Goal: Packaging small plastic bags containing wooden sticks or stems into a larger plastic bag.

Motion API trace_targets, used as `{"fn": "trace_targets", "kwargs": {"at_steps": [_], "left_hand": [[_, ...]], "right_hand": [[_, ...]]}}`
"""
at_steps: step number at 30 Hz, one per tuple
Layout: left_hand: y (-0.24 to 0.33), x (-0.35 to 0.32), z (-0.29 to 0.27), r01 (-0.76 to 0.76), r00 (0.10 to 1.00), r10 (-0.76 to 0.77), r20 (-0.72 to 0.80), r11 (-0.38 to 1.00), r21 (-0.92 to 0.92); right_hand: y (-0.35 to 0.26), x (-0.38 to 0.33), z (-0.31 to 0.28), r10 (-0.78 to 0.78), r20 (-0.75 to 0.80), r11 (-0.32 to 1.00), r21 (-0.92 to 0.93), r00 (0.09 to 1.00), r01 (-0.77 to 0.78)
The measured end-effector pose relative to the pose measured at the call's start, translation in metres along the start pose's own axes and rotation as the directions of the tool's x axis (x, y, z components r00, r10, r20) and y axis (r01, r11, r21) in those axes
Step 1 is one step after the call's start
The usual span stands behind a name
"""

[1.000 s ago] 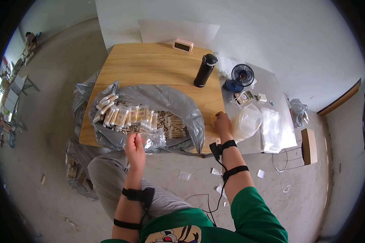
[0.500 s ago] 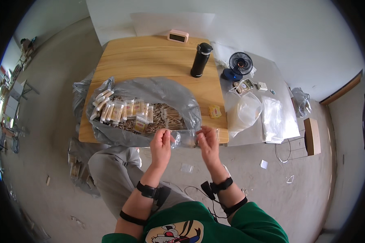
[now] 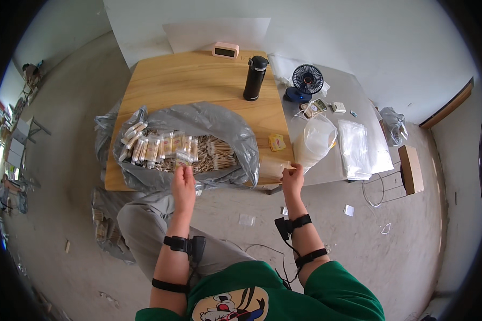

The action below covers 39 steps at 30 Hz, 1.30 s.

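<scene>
A large grey plastic bag [image 3: 214, 115] lies open on the wooden table, full of loose cotton swabs [image 3: 215, 151]. On top of them sit several small clear packs of cotton swabs [image 3: 152, 147]. My left hand [image 3: 183, 190] reaches over the bag's near edge, its fingertips closed on the lower end of one pack [image 3: 183, 158]. At the table's front right corner, my right hand [image 3: 293, 181] pinches the edge of a clear plastic bag [image 3: 273, 167]. That clear bag is see-through, so its outline is hard to follow.
Yellow cards [image 3: 276, 142] lie on the wooden table [image 3: 198, 72], with a black flask [image 3: 255, 78] and a pink clock [image 3: 225, 50] behind. The metal side table holds a translucent tub [image 3: 316, 140], a fan [image 3: 307, 80] and a stack of clear bags [image 3: 354, 150].
Both hands were together on the clear bag at the table's front edge. My left hand has let go and moved left to a swab pack. My right hand has shifted right with the clear bag.
</scene>
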<state>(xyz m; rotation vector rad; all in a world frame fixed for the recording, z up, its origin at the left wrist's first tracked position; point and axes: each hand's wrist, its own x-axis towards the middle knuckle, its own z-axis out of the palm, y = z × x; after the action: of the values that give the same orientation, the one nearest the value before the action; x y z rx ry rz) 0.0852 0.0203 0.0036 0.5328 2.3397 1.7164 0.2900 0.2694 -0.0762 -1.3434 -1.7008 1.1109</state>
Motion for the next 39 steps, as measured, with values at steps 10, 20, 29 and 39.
{"fn": "trace_targets", "kwargs": {"at_steps": [10,20,29,39], "left_hand": [[-0.03,0.026,-0.044,-0.211,0.951,0.295,-0.091,0.837,0.505],[-0.03,0.039,-0.023,-0.219,0.958,0.285,0.016,0.7,0.68],[-0.036,0.04,-0.015,-0.227,0.936,0.333,-0.109,0.813,0.537],[0.017,0.014,-0.012,-0.561,0.809,0.585,0.051,0.744,0.362]], "right_hand": [[-0.043,-0.031,0.017,-0.553,0.302,0.52,-0.603,0.777,0.605],[-0.03,-0.032,0.039,-0.419,0.584,0.363,-0.594,0.695,0.718],[-0.031,-0.028,0.035,-0.482,0.485,0.458,-0.571,0.73,0.682],[-0.187,-0.095,0.073,-0.619,0.347,0.785,0.31,0.705,0.536]]}}
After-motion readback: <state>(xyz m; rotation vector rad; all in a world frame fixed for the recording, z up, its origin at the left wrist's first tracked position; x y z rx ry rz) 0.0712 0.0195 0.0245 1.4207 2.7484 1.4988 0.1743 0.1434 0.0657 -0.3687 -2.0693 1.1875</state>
